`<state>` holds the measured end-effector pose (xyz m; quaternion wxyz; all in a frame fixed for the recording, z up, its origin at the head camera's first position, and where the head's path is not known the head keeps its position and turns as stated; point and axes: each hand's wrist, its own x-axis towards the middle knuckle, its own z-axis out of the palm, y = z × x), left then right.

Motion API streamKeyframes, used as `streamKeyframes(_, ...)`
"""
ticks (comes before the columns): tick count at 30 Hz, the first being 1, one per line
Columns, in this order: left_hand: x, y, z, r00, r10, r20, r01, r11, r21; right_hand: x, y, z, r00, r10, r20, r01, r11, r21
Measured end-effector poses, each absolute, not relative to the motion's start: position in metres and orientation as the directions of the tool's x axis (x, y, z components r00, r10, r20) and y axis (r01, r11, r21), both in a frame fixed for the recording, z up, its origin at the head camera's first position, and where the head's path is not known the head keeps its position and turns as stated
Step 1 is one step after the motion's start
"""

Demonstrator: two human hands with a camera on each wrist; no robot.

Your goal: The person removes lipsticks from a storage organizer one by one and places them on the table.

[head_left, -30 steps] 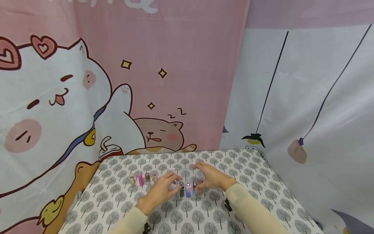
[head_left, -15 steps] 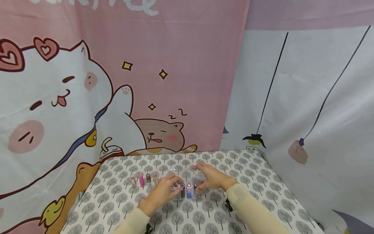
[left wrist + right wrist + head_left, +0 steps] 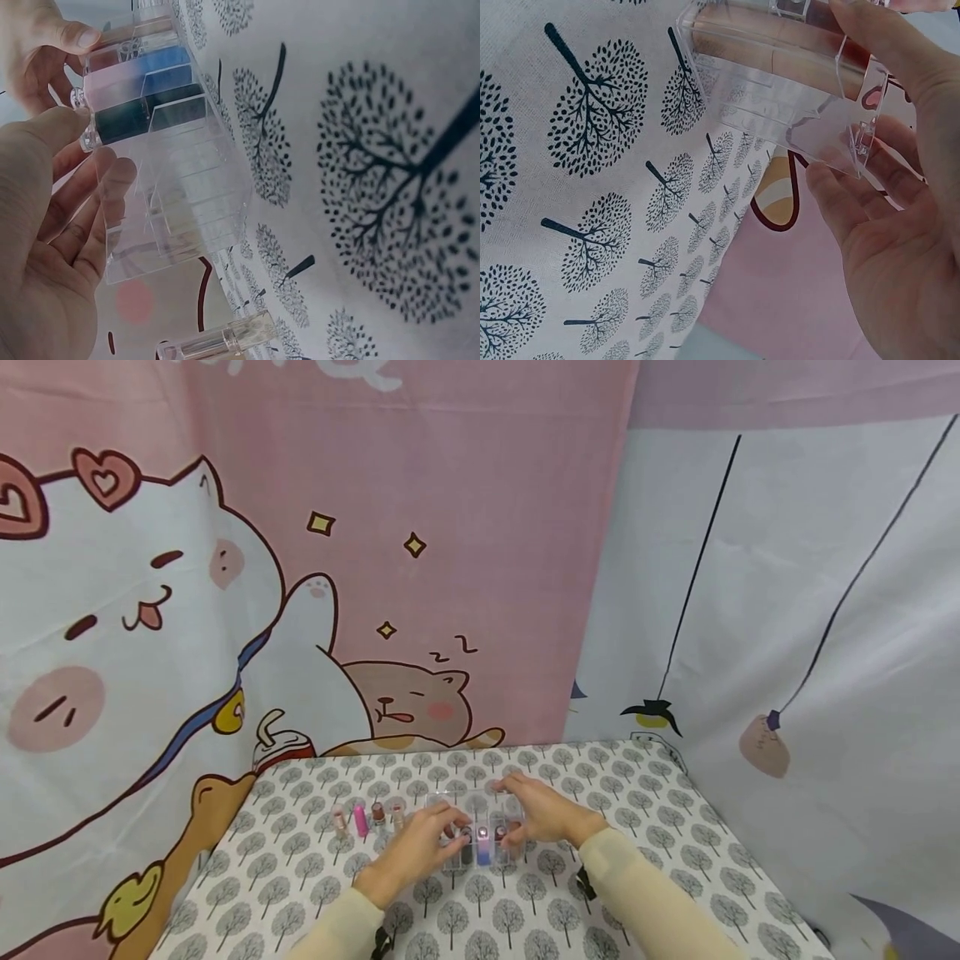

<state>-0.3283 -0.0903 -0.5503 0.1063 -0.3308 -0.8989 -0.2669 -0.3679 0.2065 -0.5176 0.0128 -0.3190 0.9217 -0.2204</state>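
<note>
A clear compartmented cosmetics organizer [image 3: 187, 184] stands on the table between my hands. My left hand [image 3: 420, 843] has its thumb and forefinger at the clear cap of a dark green tube [image 3: 124, 120], pinching it; the tube sits in a slot. Its other fingers lie near the organizer's clear wall. Beside that tube stands a pink-to-blue tube [image 3: 483, 852], with a reddish-brown one [image 3: 105, 58] after it. My right hand [image 3: 546, 810] grips the organizer's right end, thumb in front and fingers behind. A brownish tube [image 3: 735, 37] lies behind the clear wall there.
Left of the organizer stand several loose lipstick tubes, among them a bright pink tube [image 3: 361, 821] and a brown-topped tube [image 3: 378, 814]. The table [image 3: 510, 927] has a tree-print cloth. A cartoon-printed curtain [image 3: 487, 568] hangs close behind it.
</note>
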Motion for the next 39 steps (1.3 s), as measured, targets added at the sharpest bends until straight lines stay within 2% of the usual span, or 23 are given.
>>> streamKeyframes(16, -0.3329, -0.0878, -0.5484, -0.735, 0.560, 0.383, 0.678, 0.606, 0.416, -0.3690, 0.2078, -0.5118, -0.821, -0.563, 0.099, -0.546, 0.720, -0.428)
streamKeyframes(23, -0.3291, -0.0905, -0.5495, -0.741, 0.551, 0.384, 0.671, 0.609, 0.423, -0.3670, 0.2055, -0.5133, -0.811, -0.577, 0.098, -0.558, 0.711, -0.428)
streamKeyframes(39, -0.3265, -0.0932, -0.5462, -0.712, 0.547, 0.441, 0.702, 0.582, 0.411, -0.3682, 0.2063, -0.5153, -0.810, -0.577, 0.103, -0.556, 0.701, -0.447)
